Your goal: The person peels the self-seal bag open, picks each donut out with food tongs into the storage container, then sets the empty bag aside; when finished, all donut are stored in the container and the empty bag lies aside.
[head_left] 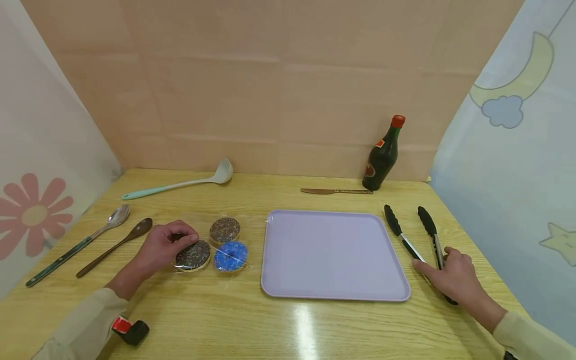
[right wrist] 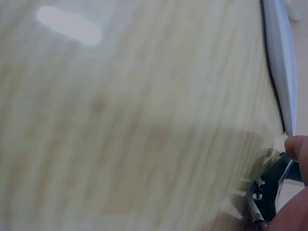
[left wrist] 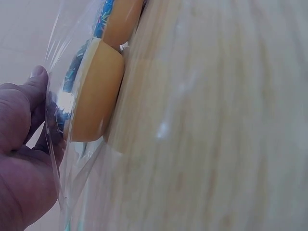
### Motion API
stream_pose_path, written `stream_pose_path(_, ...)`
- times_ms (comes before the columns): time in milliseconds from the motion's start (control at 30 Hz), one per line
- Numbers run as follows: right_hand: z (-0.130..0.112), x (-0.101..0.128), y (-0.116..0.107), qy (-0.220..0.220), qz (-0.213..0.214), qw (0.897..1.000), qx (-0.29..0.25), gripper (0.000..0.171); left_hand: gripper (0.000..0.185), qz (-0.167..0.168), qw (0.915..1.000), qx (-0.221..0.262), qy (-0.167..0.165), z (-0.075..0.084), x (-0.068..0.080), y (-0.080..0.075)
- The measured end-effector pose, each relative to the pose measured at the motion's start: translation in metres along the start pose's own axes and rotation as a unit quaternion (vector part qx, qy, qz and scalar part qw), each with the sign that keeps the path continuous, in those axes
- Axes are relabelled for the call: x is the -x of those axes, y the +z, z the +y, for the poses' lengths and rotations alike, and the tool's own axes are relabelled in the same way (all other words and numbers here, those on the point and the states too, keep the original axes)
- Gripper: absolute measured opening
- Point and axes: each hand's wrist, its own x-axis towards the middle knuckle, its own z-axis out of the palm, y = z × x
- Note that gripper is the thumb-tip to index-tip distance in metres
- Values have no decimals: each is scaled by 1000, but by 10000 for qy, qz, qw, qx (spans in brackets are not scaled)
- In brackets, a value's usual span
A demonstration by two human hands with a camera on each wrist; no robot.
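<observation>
The left hand [head_left: 164, 246] pinches the clear bag of donuts [head_left: 211, 247] near the worktop's left front. The right hand [head_left: 452, 276] curls round the tongs [head_left: 416, 235] by the right edge.

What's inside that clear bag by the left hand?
Three donuts show in the bag: two chocolate ones and a blue one. The left hand covers part of the nearest chocolate donut; anything beneath it is hidden.

A tray [head_left: 333, 280] lies mid-bench [head_left: 288, 330]. Bagged doughnuts [head_left: 223, 247] and two spoons [head_left: 103, 245] lie left of it, tongs [head_left: 416, 235] right, a knife [head_left: 335, 191] and bottle [head_left: 382, 155] behind.
</observation>
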Motion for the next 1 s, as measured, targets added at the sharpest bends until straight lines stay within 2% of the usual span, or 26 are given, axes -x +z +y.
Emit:
stream_pose_path(133, 0, -8, 0, 147, -252, 9996, 10, 104, 9, -6, 10000, 18, 40, 0, 0, 0)
stream_pose_path(433, -1, -17, 6, -43, -39, 9994, 327, 103, 10, -9, 9999, 24, 125, -2, -1, 1)
stream_pose_path(733, -12, -14, 4, -76, 37, 9999, 59, 103, 10, -2, 9999, 128, 58, 1, 1, 1)
stream_pose_path(867, -20, -11, -1, -397, 185, 9990, -114, 97, 11, -1, 9999, 89, 68, 3, 1, 2)
stream_pose_path(1000, -34, -9, -2, -1042, 245, 9939, -250, 85, 11, 26, 9999, 26, 98, -4, 1, 2)
